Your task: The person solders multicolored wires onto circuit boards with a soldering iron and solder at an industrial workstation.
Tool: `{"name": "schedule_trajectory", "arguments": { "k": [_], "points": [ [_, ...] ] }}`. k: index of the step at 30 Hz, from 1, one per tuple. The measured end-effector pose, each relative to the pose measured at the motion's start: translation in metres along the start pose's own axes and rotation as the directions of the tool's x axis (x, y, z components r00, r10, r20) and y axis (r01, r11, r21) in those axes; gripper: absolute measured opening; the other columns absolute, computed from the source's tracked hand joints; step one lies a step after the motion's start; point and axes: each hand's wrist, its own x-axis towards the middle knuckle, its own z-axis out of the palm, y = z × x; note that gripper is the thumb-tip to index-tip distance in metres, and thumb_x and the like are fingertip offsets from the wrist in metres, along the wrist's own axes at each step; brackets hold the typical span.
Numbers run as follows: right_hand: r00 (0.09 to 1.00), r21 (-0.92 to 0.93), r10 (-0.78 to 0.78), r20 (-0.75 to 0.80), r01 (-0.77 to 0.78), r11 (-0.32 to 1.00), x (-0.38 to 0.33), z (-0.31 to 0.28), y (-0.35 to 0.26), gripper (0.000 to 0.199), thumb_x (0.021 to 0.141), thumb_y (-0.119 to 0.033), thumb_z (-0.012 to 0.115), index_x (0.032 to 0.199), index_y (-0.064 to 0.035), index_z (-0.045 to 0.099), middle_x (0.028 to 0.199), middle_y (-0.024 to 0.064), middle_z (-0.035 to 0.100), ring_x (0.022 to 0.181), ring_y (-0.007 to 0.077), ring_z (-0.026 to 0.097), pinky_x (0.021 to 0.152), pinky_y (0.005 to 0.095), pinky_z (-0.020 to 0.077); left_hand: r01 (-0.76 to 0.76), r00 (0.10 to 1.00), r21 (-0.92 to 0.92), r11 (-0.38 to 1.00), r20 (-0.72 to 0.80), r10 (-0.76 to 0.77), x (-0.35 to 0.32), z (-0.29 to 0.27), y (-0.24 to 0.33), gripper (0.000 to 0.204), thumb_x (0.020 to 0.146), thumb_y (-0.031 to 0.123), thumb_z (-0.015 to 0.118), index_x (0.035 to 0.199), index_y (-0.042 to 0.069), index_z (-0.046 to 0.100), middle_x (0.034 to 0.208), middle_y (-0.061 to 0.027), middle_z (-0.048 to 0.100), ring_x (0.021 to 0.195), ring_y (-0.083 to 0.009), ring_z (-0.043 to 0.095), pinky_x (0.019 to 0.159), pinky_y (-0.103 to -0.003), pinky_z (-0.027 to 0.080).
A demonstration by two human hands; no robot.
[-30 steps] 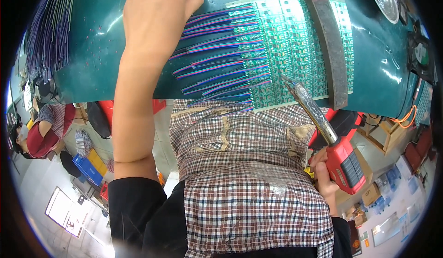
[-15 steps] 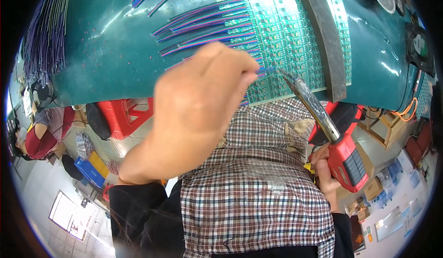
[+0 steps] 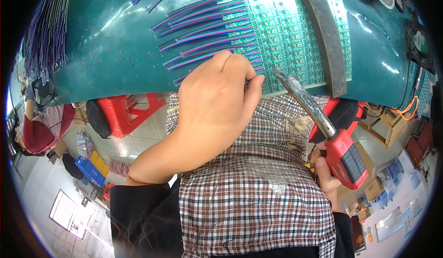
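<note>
My left hand (image 3: 217, 101) is curled at the near edge of the green circuit board panel (image 3: 295, 31), fingertips pinched on the end of a thin coloured wire by the lowest row. Several striped wire bundles (image 3: 207, 27) lie soldered to the panel's left side on the teal table (image 3: 110, 41). My right hand (image 3: 325, 170) grips the red handle of a soldering iron (image 3: 341, 151); its metal tip (image 3: 281, 75) points at the panel edge just right of my left fingers. A grey metal bar (image 3: 323, 31) lies across the panel.
A bunch of loose purple wires (image 3: 46, 31) hangs at the table's left end. A red plastic stool (image 3: 131, 112) stands under the table. Another person (image 3: 34, 131) sits at lower left. Boxes and blue crates stand on the floor.
My left hand came back from the far wire rows to the panel's near edge and pinched a wire there. The soldering iron stayed almost in place.
</note>
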Motion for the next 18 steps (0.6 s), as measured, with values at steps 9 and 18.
{"name": "schedule_trajectory", "arguments": {
  "k": [9,18],
  "points": [
    [0.999,0.038,0.033,-0.037,-0.032,0.999,0.0009,0.0031,0.0062,0.021,0.077,-0.006,0.081,0.098,-0.0049,0.077,0.087,0.0088,0.075,0.077,0.0262,0.072,0.073,0.038,0.0566,-0.009,0.999,0.022,1.0,-0.038,0.009,0.0011,0.0035,-0.0013,0.017,0.089,0.011,0.079,0.082,0.005,0.065,0.079,-0.0054,0.065,0.067,-0.0182,0.066,0.055,-0.031,0.053],
    [1.0,0.06,0.018,-0.011,-0.017,0.998,0.0049,0.0033,0.005,0.021,0.077,-0.006,0.081,0.098,-0.0039,0.076,0.086,0.0088,0.075,0.076,0.026,0.072,0.073,0.0374,0.0565,-0.011,0.999,0.018,1.0,-0.041,0.012,0.0026,0.0028,-0.0003,0.018,0.088,0.009,0.078,0.079,0.004,0.064,0.077,-0.0057,0.064,0.065,-0.0183,0.065,0.054,-0.03,0.052]
  ]
}}
